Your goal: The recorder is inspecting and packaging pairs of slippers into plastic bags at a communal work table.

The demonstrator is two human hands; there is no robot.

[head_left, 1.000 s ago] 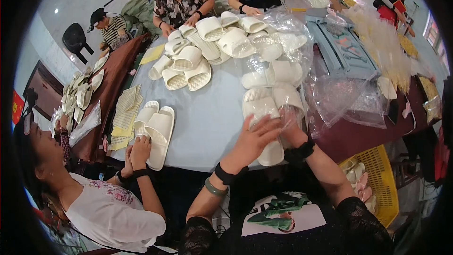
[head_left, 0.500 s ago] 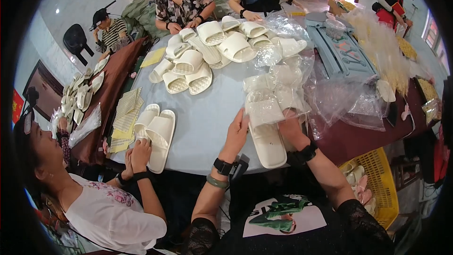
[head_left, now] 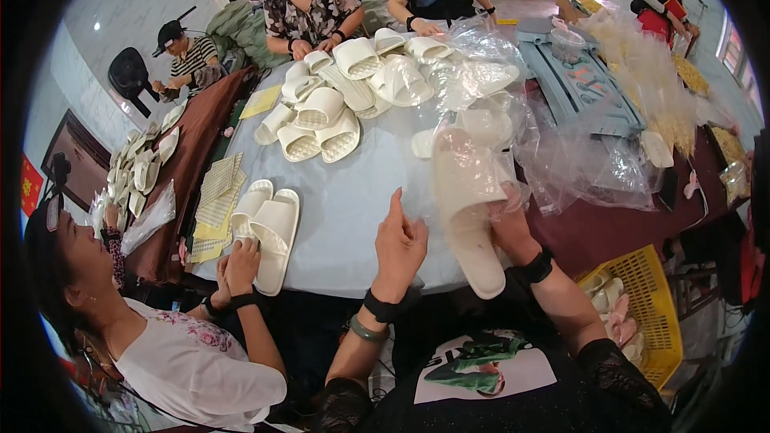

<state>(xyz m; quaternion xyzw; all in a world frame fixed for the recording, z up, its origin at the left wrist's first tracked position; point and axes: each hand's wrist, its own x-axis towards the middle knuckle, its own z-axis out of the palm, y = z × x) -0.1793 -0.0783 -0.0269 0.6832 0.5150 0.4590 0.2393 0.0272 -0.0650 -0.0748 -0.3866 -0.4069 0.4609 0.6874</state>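
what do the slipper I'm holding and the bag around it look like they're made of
The slipper looks like moulded foam or soft rubber, matte cream: thick one-piece sole and strap, no seams. The bag seems thin clear plastic film, glossy: it crinkles, glints, and shows the slipper through. The right hand grips both; the left hand is raised beside them.

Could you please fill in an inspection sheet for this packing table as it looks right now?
Surface: pale round table, crowded on its far half.
Job's things: cream slipper pair partly inside a clear plastic bag.
Clutter: heap of loose slippers, stack of yellow cards, spare bags.
Hands: right hand grips the bagged slippers; left hand open beside them.
Cables: nothing seen.
Surroundings: co-worker's hands on another slipper pair; yellow basket at right.
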